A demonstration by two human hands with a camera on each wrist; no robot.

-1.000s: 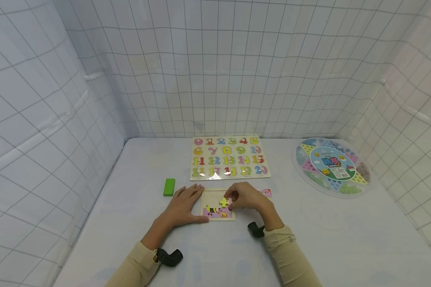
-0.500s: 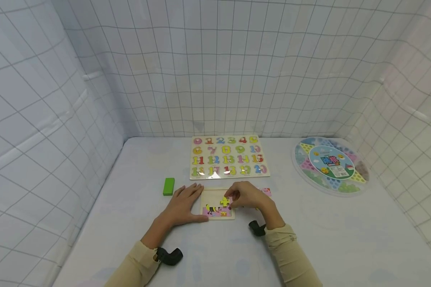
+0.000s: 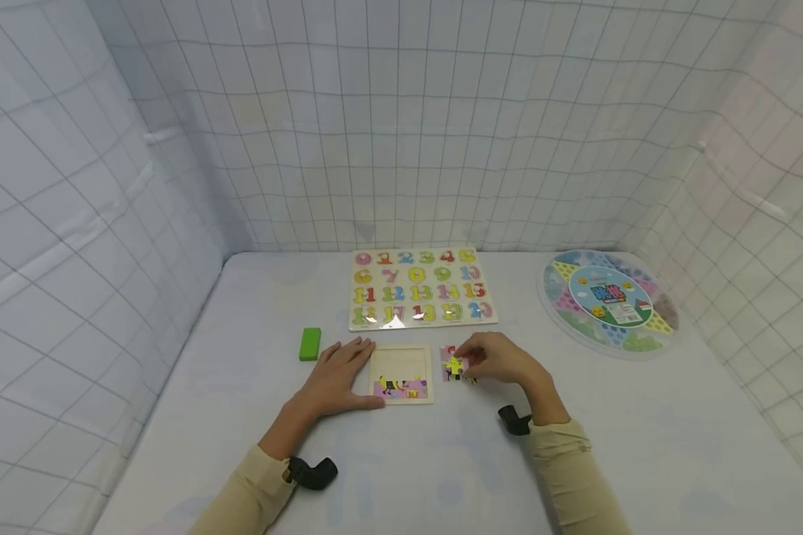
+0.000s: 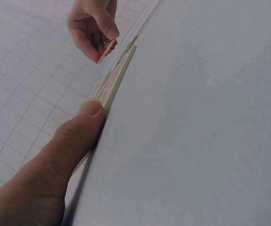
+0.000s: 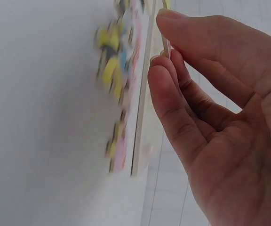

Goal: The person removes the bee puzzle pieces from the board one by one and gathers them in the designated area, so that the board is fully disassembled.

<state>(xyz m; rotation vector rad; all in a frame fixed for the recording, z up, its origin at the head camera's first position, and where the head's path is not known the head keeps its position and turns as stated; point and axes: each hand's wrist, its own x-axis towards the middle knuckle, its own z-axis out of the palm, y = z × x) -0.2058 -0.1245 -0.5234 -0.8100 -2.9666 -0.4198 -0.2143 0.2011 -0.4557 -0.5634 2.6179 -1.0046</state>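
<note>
A small wooden puzzle frame [image 3: 401, 360] lies at the table's front centre, with a few pieces filling its lower row. My left hand [image 3: 337, 375] lies flat on the table at the frame's left edge, and its thumb [image 4: 86, 122] presses against the frame's side [image 4: 119, 77]. My right hand [image 3: 467, 365] is just right of the frame and pinches a yellow puzzle piece [image 3: 454, 365] between thumb and fingers. It holds the piece over a few loose pieces [image 3: 448, 351]. In the right wrist view the loose pieces [image 5: 121, 80] are blurred.
A number peg board [image 3: 418, 290] lies behind the frame. A green block [image 3: 310, 344] sits to the left of my left hand. A round lidded tray [image 3: 605, 301] of coloured beads stands at the back right. Gridded white walls enclose the table.
My right hand has lifted the yellow piece off the frame and carried it right, over the loose pieces. The left hand has stayed at the frame's edge.
</note>
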